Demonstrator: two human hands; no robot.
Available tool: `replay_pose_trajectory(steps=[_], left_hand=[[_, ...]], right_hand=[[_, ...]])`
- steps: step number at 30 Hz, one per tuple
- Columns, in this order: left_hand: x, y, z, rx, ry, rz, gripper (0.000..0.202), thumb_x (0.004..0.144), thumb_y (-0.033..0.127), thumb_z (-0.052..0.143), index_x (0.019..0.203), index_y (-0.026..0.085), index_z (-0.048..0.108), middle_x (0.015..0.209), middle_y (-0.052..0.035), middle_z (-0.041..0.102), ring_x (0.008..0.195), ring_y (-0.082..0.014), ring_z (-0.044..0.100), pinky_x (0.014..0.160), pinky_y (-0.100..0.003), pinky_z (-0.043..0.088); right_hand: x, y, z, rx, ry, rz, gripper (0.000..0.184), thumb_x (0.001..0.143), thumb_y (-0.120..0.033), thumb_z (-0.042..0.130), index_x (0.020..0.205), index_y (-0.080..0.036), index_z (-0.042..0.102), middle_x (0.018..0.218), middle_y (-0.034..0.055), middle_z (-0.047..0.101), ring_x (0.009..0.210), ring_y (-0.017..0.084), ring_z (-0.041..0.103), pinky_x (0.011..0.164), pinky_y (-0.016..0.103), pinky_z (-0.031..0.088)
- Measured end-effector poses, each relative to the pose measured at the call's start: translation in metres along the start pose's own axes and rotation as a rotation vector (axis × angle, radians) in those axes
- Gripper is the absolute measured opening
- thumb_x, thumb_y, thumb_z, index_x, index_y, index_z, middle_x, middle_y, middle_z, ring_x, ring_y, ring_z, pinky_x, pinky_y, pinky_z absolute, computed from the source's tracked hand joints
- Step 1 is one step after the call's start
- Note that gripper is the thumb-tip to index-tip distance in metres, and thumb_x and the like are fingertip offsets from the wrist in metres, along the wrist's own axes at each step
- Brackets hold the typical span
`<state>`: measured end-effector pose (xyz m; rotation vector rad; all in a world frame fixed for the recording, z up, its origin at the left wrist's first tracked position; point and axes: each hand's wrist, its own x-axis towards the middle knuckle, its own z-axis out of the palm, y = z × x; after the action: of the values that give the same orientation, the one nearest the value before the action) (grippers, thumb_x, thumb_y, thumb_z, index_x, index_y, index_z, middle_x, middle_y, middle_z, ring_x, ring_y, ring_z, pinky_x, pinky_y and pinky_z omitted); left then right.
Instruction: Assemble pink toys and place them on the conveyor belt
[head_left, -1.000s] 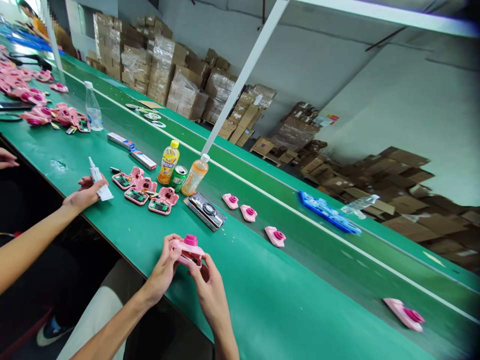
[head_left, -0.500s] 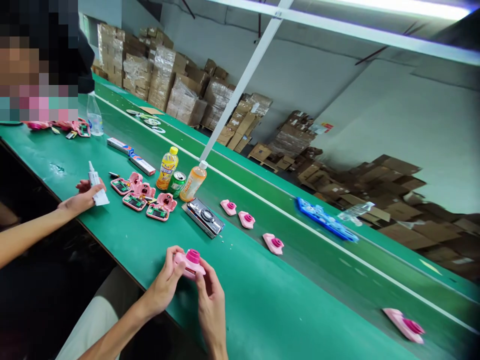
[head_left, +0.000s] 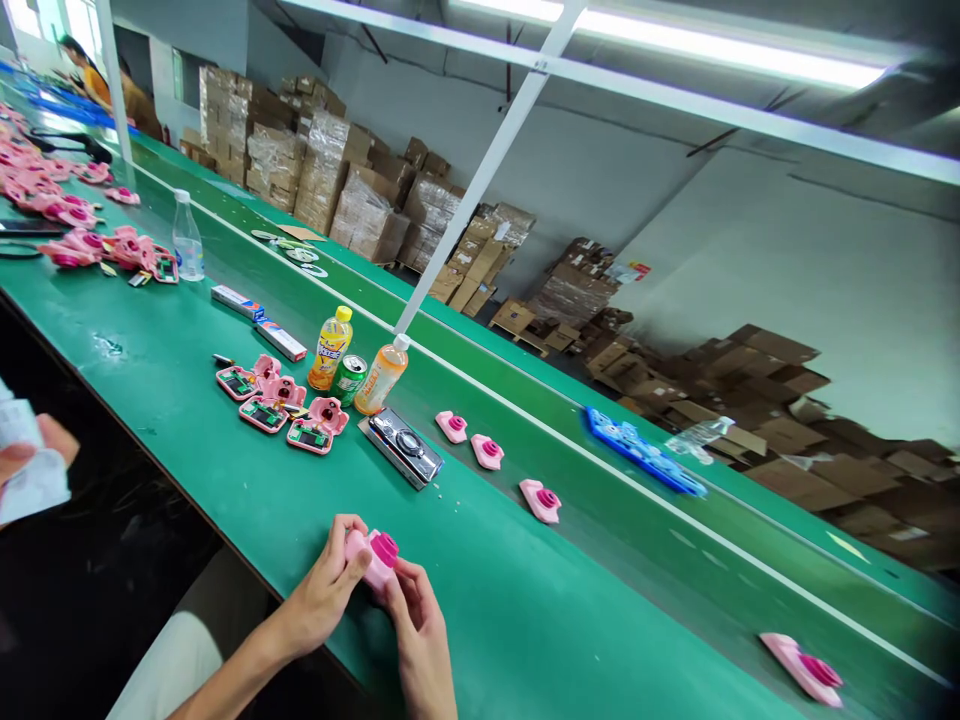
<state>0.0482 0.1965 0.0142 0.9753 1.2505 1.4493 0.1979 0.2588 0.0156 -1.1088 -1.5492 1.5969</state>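
Observation:
A small pink toy camera (head_left: 376, 556) with a magenta lens ring is held between both my hands near the front edge of the green table (head_left: 525, 620). My left hand (head_left: 330, 585) wraps its left side with thumb and fingers closed. From the right, my right hand (head_left: 416, 620) pinches the toy, fingers curled against its body. The toy's back is hidden by my fingers.
Three open pink shells with circuit boards (head_left: 274, 400), two drink bottles (head_left: 330, 348), a green can (head_left: 349, 378) and a silver camera (head_left: 405, 448) lie ahead. More pink toy cameras (head_left: 487, 452) ride the conveyor belt (head_left: 675, 540). A co-worker's hand (head_left: 30, 460) holds a white tube at left.
My hands have drawn the pink toy slightly closer and turned it. The co-worker's hand with the white tube has pulled back off the table to the left edge.

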Motion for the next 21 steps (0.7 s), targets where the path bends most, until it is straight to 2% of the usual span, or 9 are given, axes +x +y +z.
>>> replay_pose_trajectory(steps=[3,7,10,13,16,21], left_hand=[[0.0,0.002,0.002,0.079,-0.011,0.025,0.047,0.1,0.066,0.035,0.114,0.021,0.041,0.109,-0.006,0.052,0.098,-0.02,0.049,0.094,-0.032,0.038],[-0.002,0.005,0.003,0.119,-0.014,0.008,0.047,0.1,0.066,0.032,0.111,0.021,0.043,0.101,-0.0038,0.052,0.093,-0.0197,0.049,0.09,-0.031,0.038],[-0.002,0.005,0.003,0.113,-0.007,0.005,0.046,0.1,0.065,0.031,0.11,0.021,0.044,0.098,-0.0028,0.051,0.091,-0.0196,0.049,0.089,-0.031,0.038],[-0.002,0.004,0.003,0.111,-0.004,0.009,0.045,0.101,0.063,0.031,0.109,0.021,0.045,0.096,-0.0023,0.051,0.091,-0.0193,0.049,0.088,-0.031,0.038],[-0.002,0.004,0.003,0.107,0.004,0.016,0.045,0.101,0.063,0.03,0.108,0.021,0.045,0.096,-0.002,0.05,0.089,-0.019,0.048,0.086,-0.031,0.038],[-0.002,0.003,0.003,0.084,0.001,0.018,0.046,0.101,0.064,0.03,0.108,0.021,0.045,0.095,-0.0017,0.049,0.088,-0.0186,0.047,0.085,-0.03,0.037]], right_hand=[[-0.007,0.014,-0.005,-0.064,0.033,-0.009,0.062,0.08,-0.068,0.068,0.109,-0.014,0.06,0.11,0.0125,0.066,0.096,0.017,0.067,0.089,0.027,0.058],[-0.014,0.017,-0.006,-0.15,0.032,-0.033,0.063,0.082,-0.072,0.063,0.108,-0.014,0.057,0.103,0.0092,0.064,0.084,0.012,0.062,0.083,0.022,0.057],[-0.014,0.015,-0.002,-0.165,0.06,-0.024,0.07,0.079,-0.078,0.061,0.106,-0.014,0.054,0.093,0.0073,0.062,0.072,0.01,0.057,0.07,0.021,0.054],[-0.014,0.015,0.001,-0.171,0.114,-0.006,0.079,0.072,-0.084,0.06,0.107,-0.014,0.052,0.084,0.0045,0.058,0.061,0.008,0.049,0.055,0.02,0.044],[-0.013,0.016,0.003,-0.174,0.113,0.017,0.084,0.071,-0.086,0.06,0.112,-0.014,0.048,0.072,-0.0003,0.049,0.057,0.007,0.041,0.05,0.019,0.034],[-0.012,0.018,0.004,-0.173,0.053,0.037,0.102,0.073,-0.088,0.055,0.137,-0.011,0.036,0.062,-0.0053,0.033,0.056,0.007,0.03,0.052,0.019,0.023]])
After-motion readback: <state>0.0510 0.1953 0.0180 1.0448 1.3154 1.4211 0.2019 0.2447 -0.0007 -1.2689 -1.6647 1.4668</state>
